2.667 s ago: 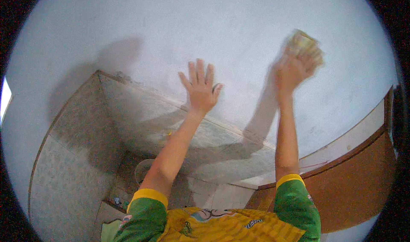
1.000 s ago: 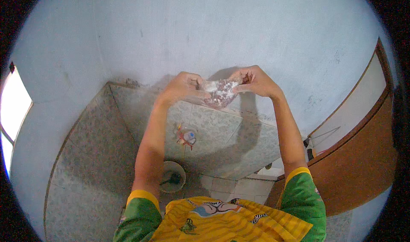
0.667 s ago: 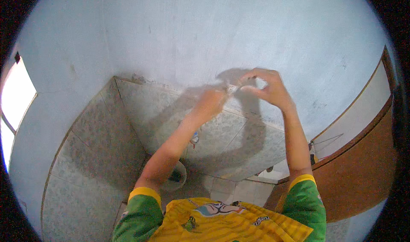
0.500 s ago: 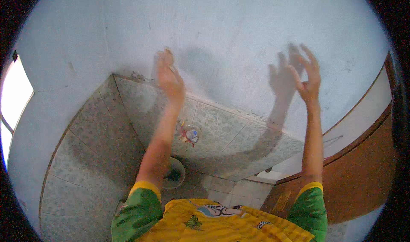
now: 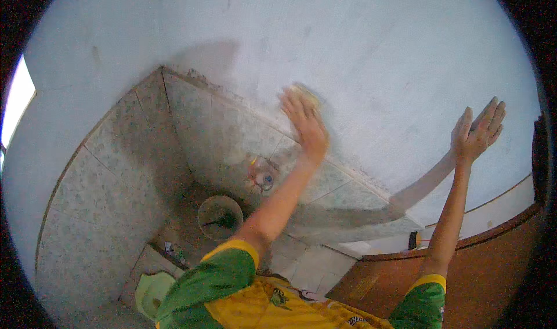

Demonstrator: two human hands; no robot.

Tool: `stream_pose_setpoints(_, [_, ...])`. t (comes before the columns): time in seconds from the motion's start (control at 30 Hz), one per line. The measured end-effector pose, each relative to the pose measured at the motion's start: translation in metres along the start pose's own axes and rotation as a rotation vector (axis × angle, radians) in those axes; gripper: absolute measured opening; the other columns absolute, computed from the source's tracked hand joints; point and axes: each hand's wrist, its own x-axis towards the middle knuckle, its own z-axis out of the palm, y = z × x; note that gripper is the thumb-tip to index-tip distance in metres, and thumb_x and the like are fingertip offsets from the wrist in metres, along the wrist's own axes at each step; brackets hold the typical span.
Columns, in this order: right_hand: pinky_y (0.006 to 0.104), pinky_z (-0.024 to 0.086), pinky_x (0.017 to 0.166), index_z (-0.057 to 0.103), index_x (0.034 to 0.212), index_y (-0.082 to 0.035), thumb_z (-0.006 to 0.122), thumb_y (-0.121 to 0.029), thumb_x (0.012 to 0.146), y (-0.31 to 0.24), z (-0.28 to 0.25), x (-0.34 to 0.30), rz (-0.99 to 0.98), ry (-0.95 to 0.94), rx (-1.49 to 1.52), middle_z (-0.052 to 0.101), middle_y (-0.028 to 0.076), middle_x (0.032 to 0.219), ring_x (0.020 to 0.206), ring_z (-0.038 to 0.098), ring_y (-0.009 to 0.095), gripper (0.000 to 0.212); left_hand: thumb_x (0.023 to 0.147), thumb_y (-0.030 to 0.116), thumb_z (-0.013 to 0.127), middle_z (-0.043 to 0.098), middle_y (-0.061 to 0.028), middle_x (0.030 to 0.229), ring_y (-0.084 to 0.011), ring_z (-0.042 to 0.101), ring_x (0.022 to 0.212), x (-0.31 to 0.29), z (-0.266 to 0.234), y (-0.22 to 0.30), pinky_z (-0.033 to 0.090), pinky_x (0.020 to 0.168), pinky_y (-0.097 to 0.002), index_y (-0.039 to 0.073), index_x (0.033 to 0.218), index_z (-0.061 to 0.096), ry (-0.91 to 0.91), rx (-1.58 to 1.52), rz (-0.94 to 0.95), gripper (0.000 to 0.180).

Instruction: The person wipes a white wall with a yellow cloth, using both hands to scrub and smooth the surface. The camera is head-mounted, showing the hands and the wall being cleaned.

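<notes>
My left hand [image 5: 307,126] is raised to the pale blue wall [image 5: 377,50], just above the tiled part. Under its fingers, against the wall, shows the edge of a flat yellowish pad [image 5: 310,92]; the hand covers most of it, and blur hides what it is made of. Farther right, my right hand [image 5: 478,133] rests on or very near the wall with fingers stretched and nothing in them. Its fingers look dusted with something pale.
A round bucket [image 5: 201,216] stands low in the tiled corner. A small fixture with a blue spot [image 5: 267,179] is on the tiles [image 5: 203,111]. A pale green basin [image 5: 148,294] lies low left, a brown wooden panel [image 5: 464,277] at right, a bright window [image 5: 20,97] far left.
My left hand has moved right and a little down along the wall. My right hand has gone right and down, its curled fingers now straight. The view has shifted too.
</notes>
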Motion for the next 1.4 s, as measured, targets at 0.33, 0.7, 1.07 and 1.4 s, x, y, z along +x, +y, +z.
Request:
stream_pose_setpoints(0.33, [0.0551, 0.023, 0.123, 0.048, 0.155, -0.008, 0.058, -0.045, 0.101, -0.012, -0.009, 0.01, -0.028, 0.08, 0.074, 0.042, 0.02, 0.161, 0.151, 0.036, 0.036, 0.065, 0.11, 0.017, 0.036, 0.003, -0.0384, 0.166, -0.0529, 0.002, 0.156, -0.001, -0.008, -0.002, 0.004, 0.128, -0.0587, -0.011, 0.16, 0.015, 0.146, -0.046, -0.216, 0.06])
stream_pose_setpoints(0.7, [0.0547, 0.027, 0.121, 0.05, 0.153, -0.009, 0.057, -0.045, 0.104, -0.018, -0.023, 0.018, -0.041, 0.101, 0.069, 0.044, 0.02, 0.16, 0.149, 0.039, 0.038, 0.062, 0.107, 0.014, 0.042, 0.009, -0.029, 0.17, -0.0478, 0.005, 0.158, 0.075, -0.03, -0.073, 0.005, 0.127, -0.0603, -0.005, 0.161, 0.024, 0.28, -0.03, -0.367, 0.06])
stream_pose_setpoints(1.07, [0.053, 0.03, 0.12, 0.053, 0.149, -0.004, 0.061, -0.042, 0.102, -0.02, -0.01, 0.014, -0.108, 0.129, 0.164, 0.047, 0.023, 0.156, 0.146, 0.043, 0.039, 0.061, 0.109, 0.014, 0.036, 0.01, -0.0249, 0.172, -0.0463, 0.003, 0.158, 0.038, -0.052, -0.039, 0.004, 0.127, -0.0589, -0.01, 0.159, 0.023, 0.168, -0.021, -0.431, 0.057])
stream_pose_setpoints(1.4, [0.0527, 0.035, 0.116, 0.056, 0.147, -0.006, 0.059, -0.041, 0.103, -0.018, -0.01, 0.015, -0.135, 0.138, 0.123, 0.051, 0.024, 0.153, 0.143, 0.047, 0.039, 0.056, 0.111, 0.017, 0.035, 0.005, -0.0339, 0.168, -0.0528, 0.002, 0.156, -0.047, -0.005, 0.029, 0.004, 0.126, -0.0611, -0.012, 0.159, 0.022, 0.07, 0.04, -0.3, 0.057])
